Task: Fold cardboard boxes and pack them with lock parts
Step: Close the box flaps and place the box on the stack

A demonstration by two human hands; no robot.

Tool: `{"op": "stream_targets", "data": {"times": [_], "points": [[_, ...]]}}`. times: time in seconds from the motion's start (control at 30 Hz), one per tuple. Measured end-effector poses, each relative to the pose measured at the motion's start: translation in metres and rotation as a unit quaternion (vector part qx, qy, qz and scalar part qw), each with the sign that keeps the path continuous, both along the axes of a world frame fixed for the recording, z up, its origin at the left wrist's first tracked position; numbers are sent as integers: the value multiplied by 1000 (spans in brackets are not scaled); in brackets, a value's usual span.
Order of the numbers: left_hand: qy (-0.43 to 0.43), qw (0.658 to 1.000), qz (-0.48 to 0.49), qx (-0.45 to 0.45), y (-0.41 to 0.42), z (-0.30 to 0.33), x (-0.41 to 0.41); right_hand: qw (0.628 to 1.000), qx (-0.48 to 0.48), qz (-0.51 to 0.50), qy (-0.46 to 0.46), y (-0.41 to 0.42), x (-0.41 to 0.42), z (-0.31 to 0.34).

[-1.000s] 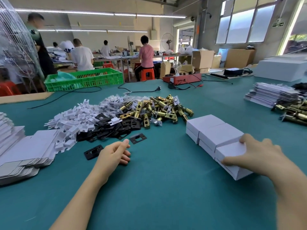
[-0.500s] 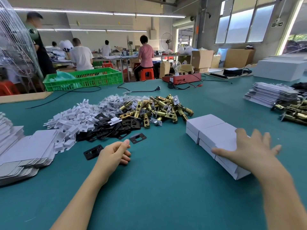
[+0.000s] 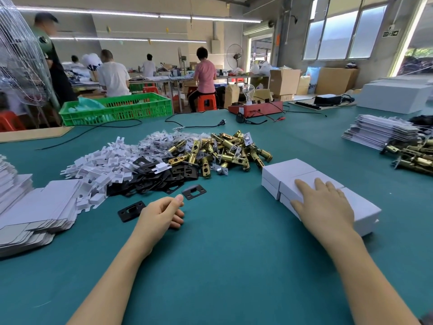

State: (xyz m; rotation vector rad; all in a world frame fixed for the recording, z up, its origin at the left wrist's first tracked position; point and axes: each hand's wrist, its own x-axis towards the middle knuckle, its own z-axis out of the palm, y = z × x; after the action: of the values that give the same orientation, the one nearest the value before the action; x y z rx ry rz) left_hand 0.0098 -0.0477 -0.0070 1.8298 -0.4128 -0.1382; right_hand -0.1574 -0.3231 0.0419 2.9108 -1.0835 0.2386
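Head view. Green-covered worktable (image 3: 234,266). Right hand (image 3: 328,205) lies flat, fingers straight and spread, pressing on top of the closed white cardboard boxes (image 3: 304,174), which sit in a touching double-stacked row toward the table's right side. Left hand (image 3: 159,214) rests on the cloth, fingers loosely curled, holding nothing; a black strike plate (image 3: 131,210) lies just beside it, a second plate (image 3: 194,192) just beyond the thumb. Toward the far middle: a heap of brass latch bolts (image 3: 225,153), touching a pile of black plates (image 3: 159,174) and a pile of white card inserts (image 3: 98,165). Flat unfolded box blanks (image 3: 35,207) are stacked at the left edge; more blanks (image 3: 379,132) and more latches (image 3: 412,156) lie at the right edge. A green crate (image 3: 117,109) stands at the far left edge.
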Motion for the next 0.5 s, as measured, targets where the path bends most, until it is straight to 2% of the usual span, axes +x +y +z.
{"op": "stream_targets", "data": {"times": [0.37, 0.43, 0.5], "points": [[13, 1000, 2, 6, 0, 3, -3, 999, -42, 7, -3, 3, -3, 3], [19, 1000, 4, 6, 0, 4, -4, 996, -74, 18, -42, 11, 0, 6], [22, 1000, 5, 10, -1, 4, -4, 988, -55, 75, -122, 25, 10, 9]]}}
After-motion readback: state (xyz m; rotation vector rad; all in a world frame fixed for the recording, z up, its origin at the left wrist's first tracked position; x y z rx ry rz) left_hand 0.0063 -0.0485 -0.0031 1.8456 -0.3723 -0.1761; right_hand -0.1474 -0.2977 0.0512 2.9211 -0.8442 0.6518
